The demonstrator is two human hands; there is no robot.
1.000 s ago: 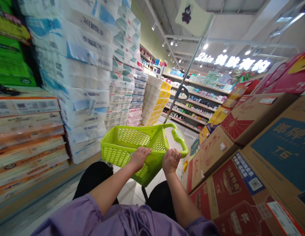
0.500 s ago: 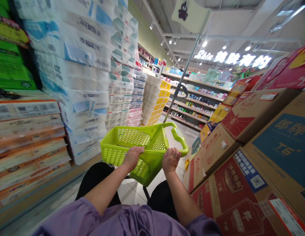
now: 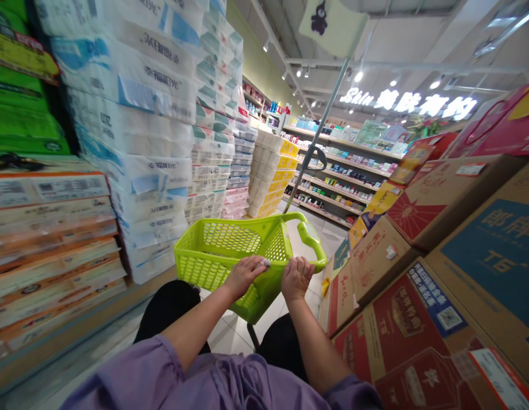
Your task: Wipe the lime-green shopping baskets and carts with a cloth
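Note:
A lime-green plastic shopping basket [image 3: 213, 272] with perforated sides sits tilted in front of my lap, on a dark frame partly hidden beneath it. My left hand [image 3: 244, 277] is closed over its near rim. Something small and whitish shows at that hand's fingertips, too small to name. My right hand [image 3: 296, 278] grips the same rim farther right, fingers wrapped over it close to the looped handle [image 3: 311, 242]. Inside the basket, the bottom is mostly hidden. Behind it rises a grey pole [image 3: 318, 136] carrying a pale flag [image 3: 336, 28] with a bear on it.
Tall stacks of wrapped tissue packs [image 3: 157, 131] line the left side. Cardboard cartons [image 3: 401, 319] are piled close on the right. Between them runs a tiled floor [image 3: 225, 336], leading towards shelves of small goods [image 3: 336, 171] under a lit sign.
My left hand slid left along the rim, then back right, and a whitish bit now shows at its fingertips. My right hand keeps its hold. The surroundings shift only slightly.

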